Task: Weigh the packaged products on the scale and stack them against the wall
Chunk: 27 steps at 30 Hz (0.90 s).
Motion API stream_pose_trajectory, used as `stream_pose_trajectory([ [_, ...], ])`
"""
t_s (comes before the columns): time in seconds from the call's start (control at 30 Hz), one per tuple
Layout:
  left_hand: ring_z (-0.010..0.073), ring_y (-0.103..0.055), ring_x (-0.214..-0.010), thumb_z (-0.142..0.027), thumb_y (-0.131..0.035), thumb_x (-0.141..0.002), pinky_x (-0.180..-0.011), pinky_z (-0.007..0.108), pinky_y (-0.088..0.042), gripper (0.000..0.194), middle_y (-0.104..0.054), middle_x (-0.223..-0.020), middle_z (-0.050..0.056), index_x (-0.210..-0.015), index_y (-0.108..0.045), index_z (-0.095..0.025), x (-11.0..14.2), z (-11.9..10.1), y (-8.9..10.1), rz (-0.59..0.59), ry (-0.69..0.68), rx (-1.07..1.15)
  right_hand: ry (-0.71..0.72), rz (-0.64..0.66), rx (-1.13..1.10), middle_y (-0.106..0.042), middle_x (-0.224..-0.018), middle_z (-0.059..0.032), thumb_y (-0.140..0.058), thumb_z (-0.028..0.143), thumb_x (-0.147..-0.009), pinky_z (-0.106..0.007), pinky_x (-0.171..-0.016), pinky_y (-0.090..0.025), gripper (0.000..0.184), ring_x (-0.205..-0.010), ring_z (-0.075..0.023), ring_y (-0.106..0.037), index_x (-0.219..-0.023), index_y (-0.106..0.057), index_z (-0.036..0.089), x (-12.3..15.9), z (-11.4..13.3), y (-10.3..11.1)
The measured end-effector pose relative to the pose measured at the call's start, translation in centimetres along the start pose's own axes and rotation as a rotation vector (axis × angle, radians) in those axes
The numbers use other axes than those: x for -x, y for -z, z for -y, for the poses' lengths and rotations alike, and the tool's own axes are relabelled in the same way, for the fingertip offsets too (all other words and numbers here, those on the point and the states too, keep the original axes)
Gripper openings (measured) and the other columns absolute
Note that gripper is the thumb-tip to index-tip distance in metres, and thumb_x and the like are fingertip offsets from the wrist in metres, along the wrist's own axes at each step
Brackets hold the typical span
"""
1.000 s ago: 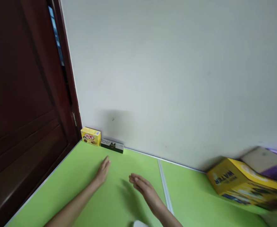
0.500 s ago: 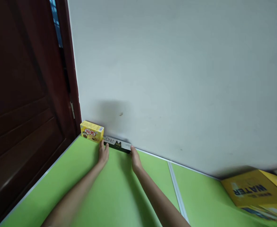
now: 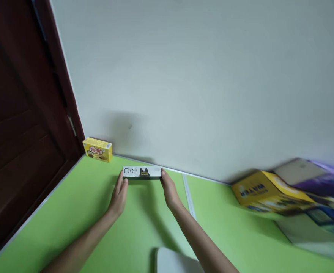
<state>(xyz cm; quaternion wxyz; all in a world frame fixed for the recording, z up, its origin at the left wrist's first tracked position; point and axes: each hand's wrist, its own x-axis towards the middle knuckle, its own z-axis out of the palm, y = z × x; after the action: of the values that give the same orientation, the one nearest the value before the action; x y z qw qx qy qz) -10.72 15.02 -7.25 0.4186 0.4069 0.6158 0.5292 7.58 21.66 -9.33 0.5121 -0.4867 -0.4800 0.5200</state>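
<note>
A long, slim white-and-black toothpaste box (image 3: 134, 171) with upside-down "R&O" lettering is held level between my two hands, apparently raised off the green tabletop (image 3: 78, 208). My left hand (image 3: 118, 194) presses on its left end, fingers straight. Against the right end sits my right hand (image 3: 169, 189), its thumb on the corner and the other fingers mostly hidden. To the left, a small yellow snack box (image 3: 98, 150) stands upright at the wall, near the corner by the door, apart from both hands.
A pale wall (image 3: 184, 94) runs along the table's back edge, and a dark brown door (image 3: 19, 132) borders the left. On the right lie a yellow "WATER" carton (image 3: 254, 189) and a blurred purple-and-white package (image 3: 317, 178). A pale rounded object (image 3: 174, 261) shows at the bottom.
The toothpaste box has come away from the wall and the yellow snack box, toward me, between both hands. The view has shifted right, showing more packages and the pale rounded object.
</note>
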Motion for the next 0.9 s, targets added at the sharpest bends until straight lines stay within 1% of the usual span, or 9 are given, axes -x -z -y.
stream_pose_trajectory([
  [0.1, 0.0153, -0.017, -0.14, -0.049, -0.031, -0.09, -0.115, 0.033, -0.013, 0.06, -0.019, -0.153, -0.001, -0.144, -0.024, -0.023, 8.1, -2.0, 0.4, 0.133, 0.023, 0.031, -0.074, -0.03, 0.028, -0.035, -0.147, 0.0003, -0.048, 0.056, -0.083, -0.046, -0.114, -0.019, 0.059, -0.139, -0.025, -0.025, -0.134, -0.044, 0.027, 7.8, 2.8, 4.1],
  [0.17, 0.0165, -0.013, -0.141, -0.054, -0.028, -0.09, -0.115, 0.037, -0.012, 0.061, -0.014, -0.154, -0.005, -0.145, -0.02, -0.029, 13.5, -2.2, 0.6, 0.198, 0.095, 0.025, -0.07, -0.04, 0.035, -0.035, -0.148, 0.0032, -0.047, 0.054, -0.085, -0.044, -0.115, -0.016, 0.055, -0.139, -0.0232, -0.024, -0.134, -0.043, 0.031, 13.8, 4.3, 6.4],
  [0.27, 0.018, -0.007, -0.141, -0.055, -0.019, -0.09, -0.114, 0.043, -0.008, 0.061, -0.01, -0.154, -0.006, -0.145, -0.018, -0.03, 20.4, -0.6, 0.2, 0.233, 0.192, -0.011, -0.137, -0.116, 0.074, -0.034, -0.148, 0.004, -0.049, 0.054, -0.084, -0.044, -0.116, -0.015, 0.055, -0.139, -0.0243, -0.025, -0.135, -0.042, 0.034, 22.0, 5.1, 8.7],
  [0.37, 0.02, -0.005, -0.141, -0.053, -0.011, -0.09, -0.113, 0.048, -0.004, 0.063, -0.008, -0.154, -0.002, -0.146, -0.014, -0.024, 24.5, 1.8, -0.4, 0.237, 0.243, -0.057, -0.254, -0.226, 0.103, -0.034, -0.148, 0.0026, -0.049, 0.057, -0.082, -0.048, -0.115, -0.015, 0.059, -0.139, -0.0272, -0.024, -0.136, -0.041, 0.032, 27.4, 4.3, 9.7],
  [0.47, 0.0201, -0.007, -0.141, -0.052, -0.012, -0.09, -0.113, 0.047, -0.011, 0.063, -0.009, -0.154, -0.003, -0.146, -0.015, -0.024, 25.9, 3.2, -0.8, 0.271, 0.27, -0.072, -0.336, -0.285, 0.078, -0.034, -0.148, 0.002, -0.046, 0.061, -0.081, -0.052, -0.114, -0.016, 0.063, -0.139, -0.0292, -0.023, -0.136, -0.04, 0.031, 29.6, 3.0, 10.1],
  [0.6, 0.023, -0.009, -0.141, -0.061, -0.019, -0.086, -0.112, 0.052, -0.011, 0.065, -0.009, -0.154, -0.007, -0.145, -0.014, -0.034, 25.6, 3.1, -0.5, 0.33, 0.331, -0.107, -0.387, -0.261, 0.055, -0.03, -0.149, -0.0002, -0.045, 0.067, -0.077, -0.052, -0.114, -0.017, 0.075, -0.139, -0.0291, -0.021, -0.139, -0.036, 0.028, 29.8, 2.0, 10.8],
  [0.73, 0.022, 0.002, -0.141, -0.065, -0.022, -0.083, -0.114, 0.049, -0.002, 0.07, 0.001, -0.154, -0.012, -0.145, -0.007, -0.038, 24.3, 2.4, 1.0, 0.183, 0.242, -0.223, -0.329, -0.38, 0.061, -0.03, -0.15, 0.0024, -0.041, 0.07, -0.076, -0.05, -0.115, -0.017, 0.075, -0.139, -0.0295, -0.022, -0.14, -0.032, 0.032, 30.0, 2.1, 12.2],
  [0.8, 0.0188, 0.001, -0.142, -0.064, -0.02, -0.084, -0.115, 0.042, -0.001, 0.071, 0.0, -0.154, -0.011, -0.146, -0.007, -0.033, 23.8, 2.2, 1.7, 0.101, 0.175, -0.24, -0.286, -0.447, 0.071, -0.032, -0.148, 0.007, -0.04, 0.069, -0.078, -0.047, -0.116, -0.017, 0.069, -0.139, -0.0277, -0.022, -0.139, -0.034, 0.038, 30.4, 2.2, 13.0],
  [0.9, 0.017, -0.004, -0.142, -0.064, -0.019, -0.085, -0.116, 0.037, -0.002, 0.074, -0.006, -0.155, -0.006, -0.147, -0.012, -0.026, 23.7, 2.3, 2.1, 0.075, 0.147, -0.24, -0.268, -0.451, 0.071, -0.034, -0.147, 0.0106, -0.039, 0.067, -0.08, -0.045, -0.116, -0.018, 0.061, -0.139, -0.0248, -0.024, -0.136, -0.035, 0.043, 30.8, 2.1, 13.4],
])
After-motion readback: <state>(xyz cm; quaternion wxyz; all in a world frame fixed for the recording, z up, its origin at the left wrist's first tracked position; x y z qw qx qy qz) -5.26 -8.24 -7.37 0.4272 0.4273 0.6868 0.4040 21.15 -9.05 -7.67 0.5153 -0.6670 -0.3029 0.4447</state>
